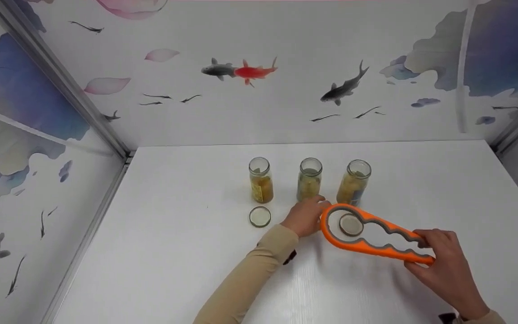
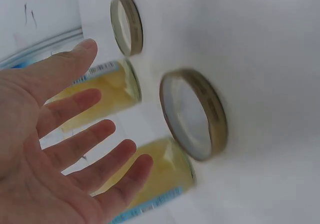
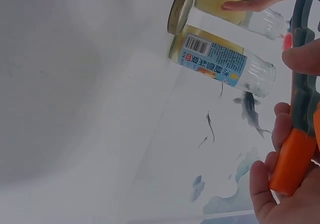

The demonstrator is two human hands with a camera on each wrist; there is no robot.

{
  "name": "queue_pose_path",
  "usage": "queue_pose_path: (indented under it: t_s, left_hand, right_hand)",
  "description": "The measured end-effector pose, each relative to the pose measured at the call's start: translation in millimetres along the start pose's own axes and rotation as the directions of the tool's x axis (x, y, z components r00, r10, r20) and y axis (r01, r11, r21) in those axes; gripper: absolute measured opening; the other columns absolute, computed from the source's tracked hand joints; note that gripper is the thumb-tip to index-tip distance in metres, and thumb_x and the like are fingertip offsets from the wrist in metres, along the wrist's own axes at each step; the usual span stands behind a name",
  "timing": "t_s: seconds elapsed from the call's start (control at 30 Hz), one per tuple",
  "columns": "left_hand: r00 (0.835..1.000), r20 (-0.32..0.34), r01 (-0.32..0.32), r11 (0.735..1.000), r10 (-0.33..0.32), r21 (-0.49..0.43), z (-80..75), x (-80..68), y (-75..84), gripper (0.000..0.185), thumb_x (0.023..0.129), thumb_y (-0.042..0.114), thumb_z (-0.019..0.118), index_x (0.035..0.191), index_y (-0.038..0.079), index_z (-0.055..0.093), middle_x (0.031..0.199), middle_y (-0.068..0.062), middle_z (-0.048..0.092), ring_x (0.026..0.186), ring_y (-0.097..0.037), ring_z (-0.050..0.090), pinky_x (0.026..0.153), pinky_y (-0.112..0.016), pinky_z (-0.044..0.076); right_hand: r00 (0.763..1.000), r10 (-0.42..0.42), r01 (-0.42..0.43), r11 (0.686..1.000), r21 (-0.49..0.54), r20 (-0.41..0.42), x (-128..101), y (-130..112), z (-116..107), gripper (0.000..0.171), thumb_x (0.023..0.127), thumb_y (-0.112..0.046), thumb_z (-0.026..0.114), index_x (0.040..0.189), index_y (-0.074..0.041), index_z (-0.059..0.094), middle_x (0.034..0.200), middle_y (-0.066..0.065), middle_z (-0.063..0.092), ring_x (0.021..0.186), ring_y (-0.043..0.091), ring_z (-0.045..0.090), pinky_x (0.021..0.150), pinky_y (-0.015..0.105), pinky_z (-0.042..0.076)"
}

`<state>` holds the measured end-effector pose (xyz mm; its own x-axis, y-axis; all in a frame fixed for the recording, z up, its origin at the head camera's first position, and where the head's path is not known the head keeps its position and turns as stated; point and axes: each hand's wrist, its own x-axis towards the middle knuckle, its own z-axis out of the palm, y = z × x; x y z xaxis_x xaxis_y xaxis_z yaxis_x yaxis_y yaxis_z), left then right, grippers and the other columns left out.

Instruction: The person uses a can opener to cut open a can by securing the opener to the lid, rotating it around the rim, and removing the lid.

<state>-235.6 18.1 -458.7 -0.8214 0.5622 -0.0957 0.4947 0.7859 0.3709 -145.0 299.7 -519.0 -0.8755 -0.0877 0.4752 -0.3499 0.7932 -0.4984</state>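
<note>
An orange jar opener (image 1: 376, 216) with grey wavy inner edges is gripped at its handle end by my right hand (image 1: 448, 261). Its ring reaches left above the table, framing an upturned lid (image 1: 351, 224). My left hand (image 1: 304, 216) is beside the ring, in front of the middle jar (image 1: 310, 177), overlapping its base in the head view. In the left wrist view its fingers (image 2: 82, 144) are spread and hold nothing. Lidless glass jars of yellowish fruit stand to either side: the left jar (image 1: 261, 180) and right jar (image 1: 354, 182). Another upturned lid (image 1: 260, 217) lies before the left jar.
The white table (image 1: 164, 243) meets a back wall (image 1: 286, 121) painted with fish. A side panel (image 1: 25, 153) with a metal frame rises at the left. The three jars form a row across the table.
</note>
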Motion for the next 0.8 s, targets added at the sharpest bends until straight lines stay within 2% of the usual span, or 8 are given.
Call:
queue_pose_path:
  t_s: [0.03,0.07,0.13,0.27,0.4,0.53,0.63,0.8]
  left_hand:
    - [1.0,0.007,0.03,0.997,-0.03,0.072,13.9,11.8,-6.9,0.035,0.092,0.022,0.068,0.126,0.018,0.062,0.129,0.002,0.056,0.116,-0.015,0.054,0.094,-0.033,0.046]
    - [0.997,0.02,0.067,0.992,-0.07,0.109,24.0,21.0,-13.7,0.035,0.089,0.023,0.071,0.124,0.019,0.063,0.128,0.003,0.056,0.115,-0.015,0.054,0.092,-0.035,0.047]
    - [0.997,0.029,0.067,0.993,-0.07,0.101,30.7,23.6,-30.9,0.037,0.087,0.025,0.074,0.122,0.018,0.063,0.128,0.002,0.056,0.115,-0.017,0.054,0.089,-0.037,0.048]
    - [1.0,0.0,-0.004,0.998,0.004,0.068,20.9,8.1,-52.7,0.04,0.088,0.026,0.073,0.124,0.012,0.061,0.133,-0.005,0.053,0.115,-0.025,0.053,0.088,-0.037,0.049]
    - [1.0,-0.022,0.002,0.996,0.0,0.087,13.4,-6.5,-62.9,0.039,0.09,0.027,0.07,0.125,0.012,0.061,0.134,-0.008,0.053,0.116,-0.025,0.053,0.092,-0.036,0.048]
    - [0.999,-0.038,0.023,0.994,-0.019,0.105,9.7,-18.0,-71.9,0.037,0.093,0.029,0.067,0.124,0.011,0.061,0.13,-0.009,0.054,0.114,-0.024,0.056,0.093,-0.034,0.047]
    - [0.998,-0.056,0.033,0.995,-0.028,0.094,6.4,-25.1,-78.7,0.034,0.094,0.027,0.065,0.122,0.009,0.062,0.128,-0.01,0.055,0.113,-0.024,0.056,0.094,-0.034,0.047]
    - [0.997,-0.06,0.06,0.998,-0.058,0.037,3.7,-33.9,-87.9,0.033,0.095,0.025,0.064,0.122,0.007,0.061,0.128,-0.01,0.055,0.114,-0.025,0.056,0.093,-0.041,0.047]
  right_hand:
    - [1.0,0.01,-0.01,1.0,-0.009,0.008,-1,1,1,0.05,0.056,0.007,0.083,0.101,-0.001,0.063,0.085,0.006,0.061,0.089,0.016,0.038,0.068,0.026,0.035]
    - [1.0,0.021,-0.021,1.0,-0.016,0.016,-1,2,2,0.049,0.056,0.006,0.083,0.1,-0.001,0.063,0.083,0.007,0.061,0.088,0.017,0.038,0.067,0.028,0.035]
    - [0.998,0.045,-0.044,0.999,-0.031,0.036,-3,5,4,0.048,0.057,0.006,0.083,0.1,0.0,0.063,0.082,0.008,0.061,0.088,0.02,0.038,0.066,0.032,0.036]
    - [0.995,0.063,-0.059,0.997,-0.056,0.073,-5,10,10,0.047,0.056,0.004,0.083,0.098,0.001,0.063,0.079,0.008,0.061,0.085,0.026,0.042,0.066,0.042,0.035]
    - [0.994,0.045,-0.037,0.996,-0.08,0.099,-9,13,17,0.047,0.053,0.001,0.084,0.096,0.001,0.063,0.076,0.005,0.061,0.08,0.028,0.045,0.067,0.045,0.033]
    - [0.985,0.068,-0.051,0.992,-0.112,0.156,-13,10,24,0.047,0.054,-0.003,0.084,0.096,-0.001,0.062,0.077,0.001,0.058,0.081,0.028,0.045,0.068,0.045,0.033]
    - [0.966,0.112,-0.082,0.987,-0.137,0.233,-12,4,29,0.045,0.057,-0.007,0.083,0.097,-0.002,0.062,0.079,0.0,0.055,0.083,0.028,0.044,0.071,0.047,0.034]
    - [0.922,0.15,-0.094,0.981,-0.168,0.356,-10,-9,40,0.043,0.061,-0.015,0.081,0.098,-0.005,0.061,0.081,-0.001,0.052,0.088,0.029,0.043,0.087,0.056,0.029]
